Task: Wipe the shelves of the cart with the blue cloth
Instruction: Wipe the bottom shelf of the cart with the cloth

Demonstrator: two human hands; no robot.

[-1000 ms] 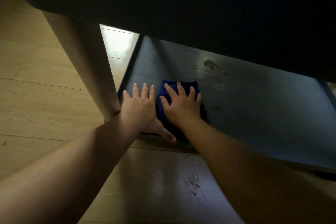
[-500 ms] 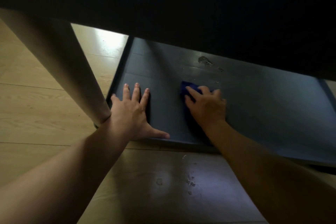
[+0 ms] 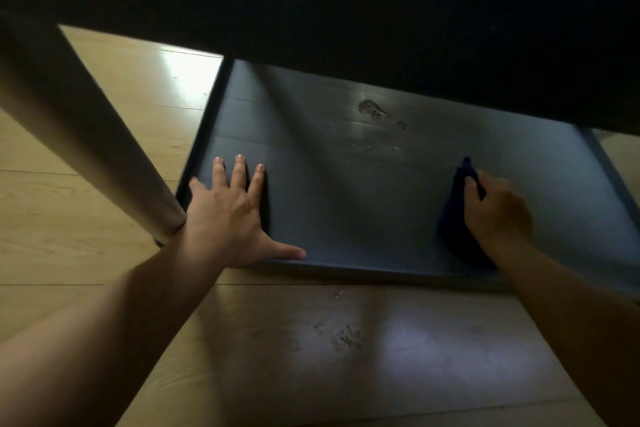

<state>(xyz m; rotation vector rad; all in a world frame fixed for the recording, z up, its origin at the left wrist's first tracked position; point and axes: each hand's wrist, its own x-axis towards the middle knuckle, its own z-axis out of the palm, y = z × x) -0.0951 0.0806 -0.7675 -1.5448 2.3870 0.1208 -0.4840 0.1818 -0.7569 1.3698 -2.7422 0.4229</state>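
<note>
On the cart's bottom shelf [image 3: 346, 191], right hand [image 3: 497, 215] at 3 o'clock presses the blue cloth [image 3: 457, 218], fingers curled onto it; left hand [image 3: 228, 215] at 9 o'clock braces flat, fingers spread. Wiping is mid-stroke. Next pass likely needs reach toward the scuffed patch [image 3: 372, 109] at 12 o'clock.

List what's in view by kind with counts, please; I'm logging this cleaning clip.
Hands: 2, left hand flat on the shelf, right hand on the cloth
Blue cloth: 1
Cart shelves: 2, lower shelf, upper shelf
Cart leg: 1
Scuffed patch on the lower shelf: 1
Total: 7
</note>
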